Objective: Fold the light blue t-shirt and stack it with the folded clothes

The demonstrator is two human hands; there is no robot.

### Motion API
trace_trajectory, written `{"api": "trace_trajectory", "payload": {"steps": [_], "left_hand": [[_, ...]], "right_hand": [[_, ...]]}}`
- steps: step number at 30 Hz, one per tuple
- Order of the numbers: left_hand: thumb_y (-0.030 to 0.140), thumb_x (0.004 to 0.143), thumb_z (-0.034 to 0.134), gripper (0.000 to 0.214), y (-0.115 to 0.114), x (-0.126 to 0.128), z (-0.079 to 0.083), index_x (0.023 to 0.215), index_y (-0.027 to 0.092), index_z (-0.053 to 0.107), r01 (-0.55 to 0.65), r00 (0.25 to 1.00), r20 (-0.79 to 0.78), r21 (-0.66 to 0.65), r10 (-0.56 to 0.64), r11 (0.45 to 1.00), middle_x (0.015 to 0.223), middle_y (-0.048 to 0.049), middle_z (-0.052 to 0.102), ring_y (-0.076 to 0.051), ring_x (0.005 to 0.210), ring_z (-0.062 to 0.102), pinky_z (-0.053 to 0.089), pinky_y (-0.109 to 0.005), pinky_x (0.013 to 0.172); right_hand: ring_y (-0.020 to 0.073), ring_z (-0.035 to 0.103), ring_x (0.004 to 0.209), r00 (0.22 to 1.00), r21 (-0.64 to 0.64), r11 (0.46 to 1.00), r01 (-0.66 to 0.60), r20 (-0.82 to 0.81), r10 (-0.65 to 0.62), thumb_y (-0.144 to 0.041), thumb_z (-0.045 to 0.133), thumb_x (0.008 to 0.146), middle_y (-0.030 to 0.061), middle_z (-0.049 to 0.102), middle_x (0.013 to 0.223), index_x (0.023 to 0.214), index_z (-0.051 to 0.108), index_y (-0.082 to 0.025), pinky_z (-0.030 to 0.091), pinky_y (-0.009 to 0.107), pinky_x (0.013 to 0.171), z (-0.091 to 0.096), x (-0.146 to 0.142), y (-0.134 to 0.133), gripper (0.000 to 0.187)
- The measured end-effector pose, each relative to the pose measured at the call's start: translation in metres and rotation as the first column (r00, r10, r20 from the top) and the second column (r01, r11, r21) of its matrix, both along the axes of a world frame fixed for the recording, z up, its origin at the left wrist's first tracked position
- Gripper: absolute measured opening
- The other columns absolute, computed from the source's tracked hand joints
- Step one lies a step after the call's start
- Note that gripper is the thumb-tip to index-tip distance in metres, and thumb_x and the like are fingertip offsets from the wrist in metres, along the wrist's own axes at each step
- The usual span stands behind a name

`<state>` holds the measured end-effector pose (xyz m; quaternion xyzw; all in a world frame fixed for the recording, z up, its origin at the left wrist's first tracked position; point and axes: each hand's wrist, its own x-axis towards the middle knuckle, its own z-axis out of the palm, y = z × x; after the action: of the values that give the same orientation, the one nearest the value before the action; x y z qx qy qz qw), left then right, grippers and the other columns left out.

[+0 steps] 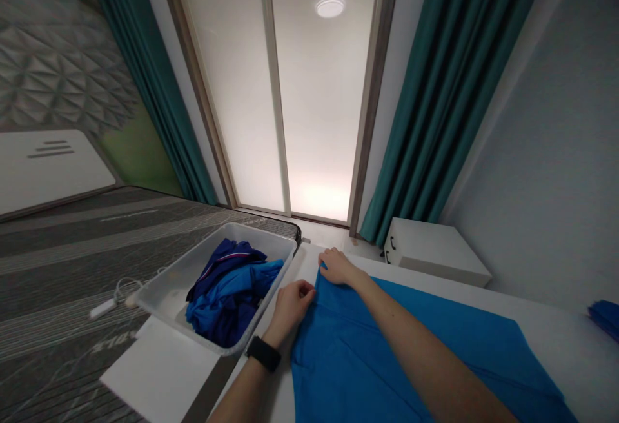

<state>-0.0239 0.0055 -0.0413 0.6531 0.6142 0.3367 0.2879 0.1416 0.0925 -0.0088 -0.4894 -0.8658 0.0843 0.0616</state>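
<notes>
A bright blue garment (411, 352) lies spread on a white table (556, 333) in front of me. My left hand (293, 304), with a black watch on its wrist, pinches the garment's left edge near its far end. My right hand (334, 267) is closed on the garment's far corner, a little beyond the left hand. To the left stands a white plastic bin (167, 291) holding several crumpled blue garments (231, 291).
A bed with a grey patterned cover (62, 268) lies left, with a white cable and small device (104, 307) on it. A white cabinet (435, 252) stands by teal curtains (435, 107). More blue cloth (605, 316) lies at the table's right edge.
</notes>
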Motion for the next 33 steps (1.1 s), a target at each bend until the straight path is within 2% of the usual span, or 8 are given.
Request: {"api": "trace_trajectory", "payload": {"steps": [9, 13, 15, 18, 24, 26, 29, 33], "left_hand": [[0.025, 0.076, 0.061, 0.015, 0.001, -0.001, -0.001, 0.081, 0.017, 0.072, -0.027, 1.000, -0.008, 0.021, 0.027, 0.999, 0.075, -0.0032, 0.072, -0.018, 0.069, 0.063, 0.040, -0.024, 0.062], [0.023, 0.075, 0.062, 0.010, -0.002, -0.002, 0.005, 0.077, 0.018, 0.071, -0.035, 0.998, -0.049, 0.022, 0.036, 0.999, 0.073, -0.0018, 0.071, -0.017, 0.068, 0.063, 0.038, -0.024, 0.063], [0.023, 0.075, 0.063, 0.009, -0.003, -0.002, 0.007, 0.077, 0.019, 0.071, -0.037, 0.997, -0.067, 0.024, 0.039, 0.999, 0.074, -0.0016, 0.071, -0.017, 0.068, 0.063, 0.038, -0.025, 0.064], [0.023, 0.075, 0.063, 0.009, -0.004, -0.002, 0.007, 0.077, 0.018, 0.070, -0.037, 0.996, -0.086, 0.025, 0.039, 0.999, 0.074, -0.0017, 0.071, -0.017, 0.068, 0.063, 0.038, -0.025, 0.064], [0.025, 0.076, 0.062, 0.011, -0.002, -0.003, 0.006, 0.078, 0.018, 0.070, -0.023, 0.995, -0.101, 0.030, 0.026, 0.999, 0.073, -0.0024, 0.071, -0.017, 0.068, 0.062, 0.037, -0.024, 0.062], [0.026, 0.076, 0.061, 0.011, -0.002, -0.003, 0.007, 0.079, 0.018, 0.069, -0.023, 0.994, -0.103, 0.031, 0.026, 0.999, 0.073, -0.0024, 0.071, -0.017, 0.068, 0.062, 0.037, -0.025, 0.062], [0.025, 0.076, 0.061, 0.012, -0.003, -0.002, 0.008, 0.079, 0.018, 0.070, -0.021, 0.995, -0.099, 0.029, 0.024, 0.999, 0.073, -0.0020, 0.071, -0.017, 0.069, 0.062, 0.037, -0.025, 0.062], [0.024, 0.076, 0.060, 0.012, -0.004, -0.002, 0.007, 0.079, 0.018, 0.070, -0.028, 0.996, -0.081, 0.027, 0.030, 0.999, 0.073, -0.0017, 0.070, -0.017, 0.069, 0.062, 0.037, -0.024, 0.062]], "right_hand": [[0.0232, 0.052, 0.101, 0.997, -0.002, 0.999, 0.052, -0.057, -0.052, -0.019, 0.048, 0.087, 0.0073, 0.063, 0.101, 0.095, 0.067, -0.021, 0.035, 0.034, 0.083, -0.003, 0.005, 0.004, 0.021], [0.0226, 0.051, 0.102, 0.995, 0.048, 0.997, 0.053, -0.087, -0.049, -0.015, 0.050, 0.086, 0.0076, 0.061, 0.106, 0.108, 0.061, -0.021, 0.035, 0.033, 0.085, -0.003, 0.004, -0.006, 0.026], [0.0241, 0.049, 0.107, 0.993, 0.096, 0.993, 0.061, -0.103, -0.051, -0.013, 0.049, 0.086, 0.0102, 0.059, 0.113, 0.113, 0.058, -0.019, 0.034, 0.034, 0.088, -0.001, 0.003, -0.015, 0.029], [0.0250, 0.048, 0.107, 0.992, 0.154, 0.986, 0.062, -0.119, -0.044, -0.012, 0.046, 0.089, 0.0120, 0.058, 0.111, 0.108, 0.056, -0.016, 0.033, 0.035, 0.090, 0.003, 0.001, -0.032, 0.022], [0.0195, 0.054, 0.090, 0.988, 0.152, 0.984, -0.097, -0.104, 0.113, -0.023, 0.053, 0.092, 0.0038, 0.061, 0.094, 0.093, 0.057, -0.021, 0.035, 0.031, 0.080, 0.009, 0.016, -0.079, 0.005], [0.0193, 0.054, 0.088, 0.985, 0.147, 0.980, -0.130, -0.090, 0.145, -0.027, 0.058, 0.090, 0.0029, 0.061, 0.093, 0.092, 0.057, -0.021, 0.035, 0.031, 0.078, 0.009, 0.026, -0.095, 0.006], [0.0205, 0.054, 0.089, 0.987, 0.169, 0.974, -0.152, -0.022, 0.158, -0.030, 0.062, 0.088, 0.0034, 0.061, 0.095, 0.094, 0.056, -0.021, 0.035, 0.032, 0.077, 0.009, 0.040, -0.112, 0.012], [0.0216, 0.055, 0.092, 0.981, 0.226, 0.959, -0.170, 0.126, 0.144, -0.019, 0.058, 0.089, 0.0056, 0.062, 0.100, 0.098, 0.058, -0.019, 0.036, 0.034, 0.079, 0.012, 0.054, -0.121, 0.009]]}}
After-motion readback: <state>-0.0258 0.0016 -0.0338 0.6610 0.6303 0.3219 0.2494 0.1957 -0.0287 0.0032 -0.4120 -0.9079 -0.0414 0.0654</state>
